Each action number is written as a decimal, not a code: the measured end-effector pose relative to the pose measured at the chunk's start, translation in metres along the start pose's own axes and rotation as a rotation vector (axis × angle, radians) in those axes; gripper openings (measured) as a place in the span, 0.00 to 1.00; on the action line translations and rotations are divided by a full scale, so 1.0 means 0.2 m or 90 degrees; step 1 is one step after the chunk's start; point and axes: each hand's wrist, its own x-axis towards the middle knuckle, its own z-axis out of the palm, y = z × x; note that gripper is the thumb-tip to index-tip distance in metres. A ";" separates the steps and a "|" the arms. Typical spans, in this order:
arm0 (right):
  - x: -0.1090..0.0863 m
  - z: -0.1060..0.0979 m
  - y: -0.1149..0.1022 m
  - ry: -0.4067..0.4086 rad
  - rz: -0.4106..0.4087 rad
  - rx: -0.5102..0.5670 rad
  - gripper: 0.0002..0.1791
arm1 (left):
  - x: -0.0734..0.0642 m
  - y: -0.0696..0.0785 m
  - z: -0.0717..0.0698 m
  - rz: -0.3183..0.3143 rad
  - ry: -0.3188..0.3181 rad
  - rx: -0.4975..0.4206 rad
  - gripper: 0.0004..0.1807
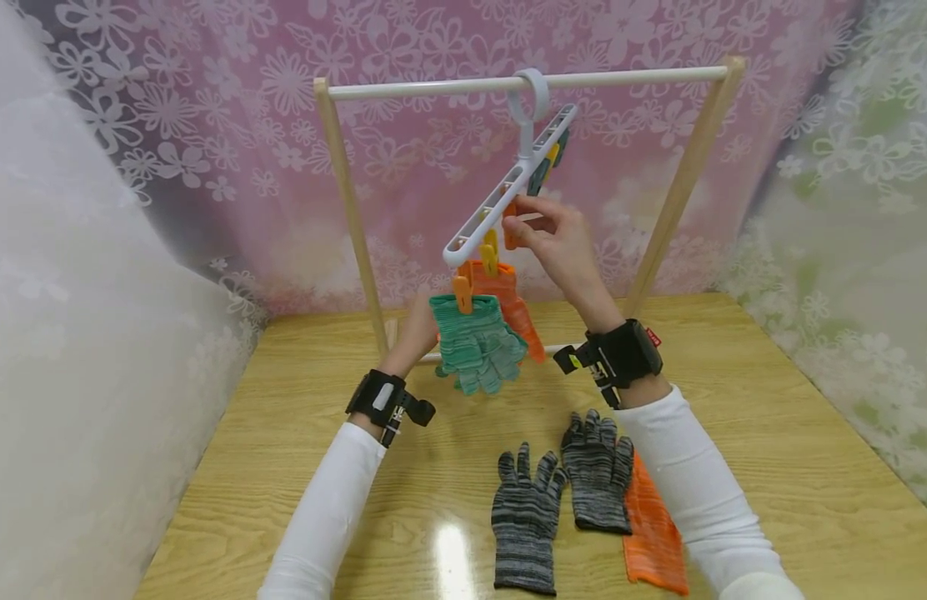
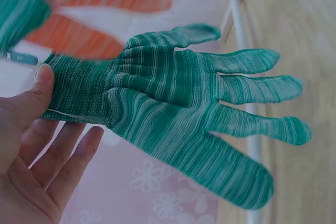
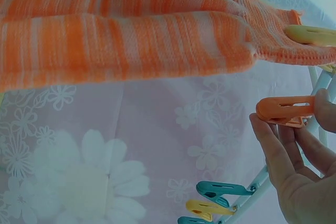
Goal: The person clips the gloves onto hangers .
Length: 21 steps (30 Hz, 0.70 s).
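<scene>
My left hand (image 2: 31,145) holds a green striped knit glove (image 2: 163,87) by its cuff, thumb on top. In the head view that hand is mostly hidden behind another green glove (image 1: 474,346), which hangs from an orange clothespin (image 1: 463,294). My right hand (image 1: 563,246) pinches a second orange clothespin (image 3: 286,109) on the white clip hanger (image 1: 525,143), between thumb and fingers. No cloth shows in that clothespin. Between the two orange clothespins, an orange glove (image 3: 131,40) hangs from a yellow clothespin (image 1: 489,254).
A wooden frame (image 1: 351,208) with a white rod (image 1: 426,87) carries the hanger. Green and yellow clothespins (image 3: 210,208) sit at its far end. Two grey-black gloves (image 1: 527,521) and an orange glove (image 1: 654,533) lie on the wooden table (image 1: 283,417), near my right forearm.
</scene>
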 end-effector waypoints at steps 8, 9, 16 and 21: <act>0.01 0.00 -0.01 0.004 0.000 -0.014 0.21 | -0.03 0.39 -0.26 0.036 0.037 -0.214 0.24; 0.02 0.00 -0.01 0.007 0.001 -0.016 0.21 | -0.03 0.41 -0.27 0.040 0.040 -0.219 0.21; 0.00 0.01 0.01 0.030 0.008 -0.005 0.20 | 0.02 0.45 -0.30 0.031 0.045 -0.198 0.14; 0.00 0.03 0.03 0.054 -0.009 0.031 0.20 | 0.04 0.47 -0.33 0.068 0.029 -0.238 0.15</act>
